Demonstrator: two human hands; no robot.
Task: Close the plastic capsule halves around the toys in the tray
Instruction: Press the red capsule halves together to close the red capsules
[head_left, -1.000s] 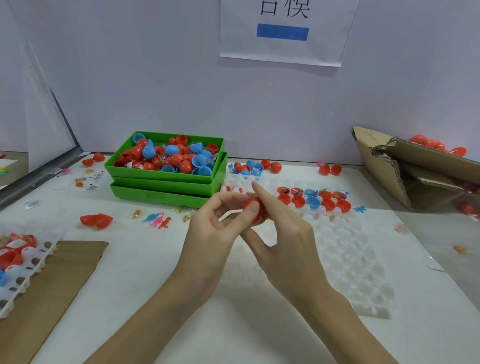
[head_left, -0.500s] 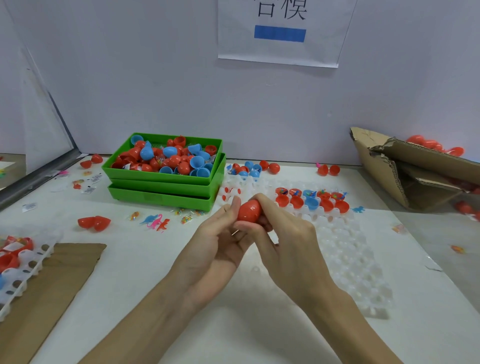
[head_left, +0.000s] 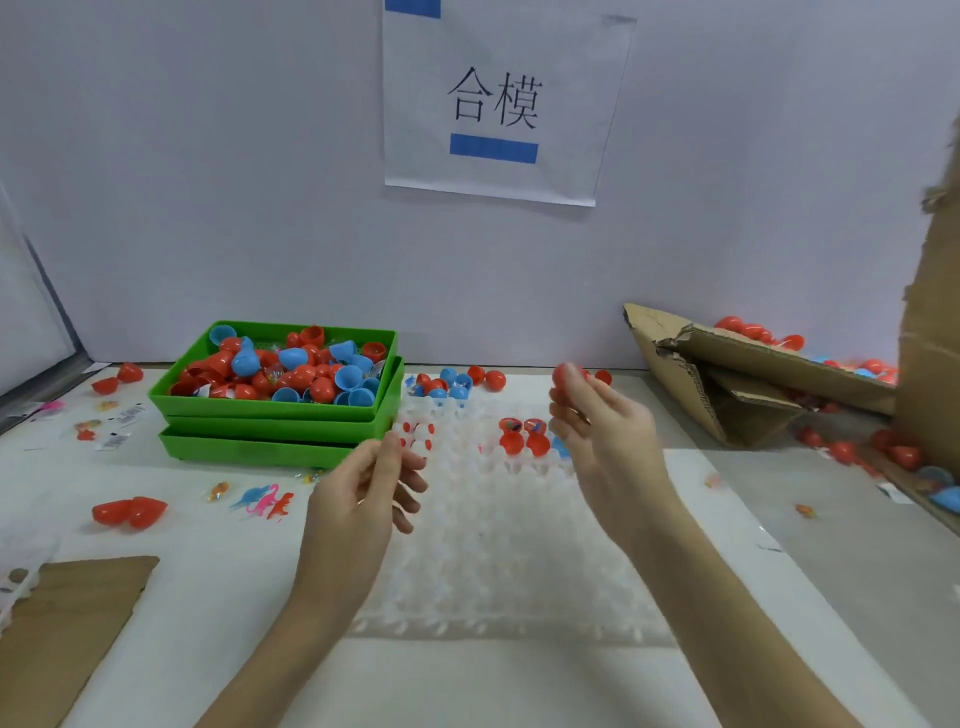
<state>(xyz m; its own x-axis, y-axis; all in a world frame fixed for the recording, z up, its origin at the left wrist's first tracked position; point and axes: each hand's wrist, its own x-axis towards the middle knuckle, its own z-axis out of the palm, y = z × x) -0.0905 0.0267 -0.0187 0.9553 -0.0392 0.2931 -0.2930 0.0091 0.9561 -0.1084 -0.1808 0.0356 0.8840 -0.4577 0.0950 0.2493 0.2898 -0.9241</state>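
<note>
While the right hand (head_left: 602, 431) is raised above the far part of the white moulded plastic tray (head_left: 498, 545), its fingertips curl round a closed red plastic capsule (head_left: 565, 375), which looks snapped shut and ready to go with the finished ones. The left hand (head_left: 358, 499) hovers near the tray's left side with fingers loosely bent and nothing in them. Most tray pockets show bare white, so much of the closing seems done. A few open red capsule halves with toys inside (head_left: 524, 439) sit in the far row, just beside the right wrist, and these are what remains. Closed red capsules (head_left: 753, 332) lie by the torn brown cardboard box (head_left: 748, 379) on the right. Stacked green plastic bins (head_left: 280, 415) hold loose red and blue halves.
</note>
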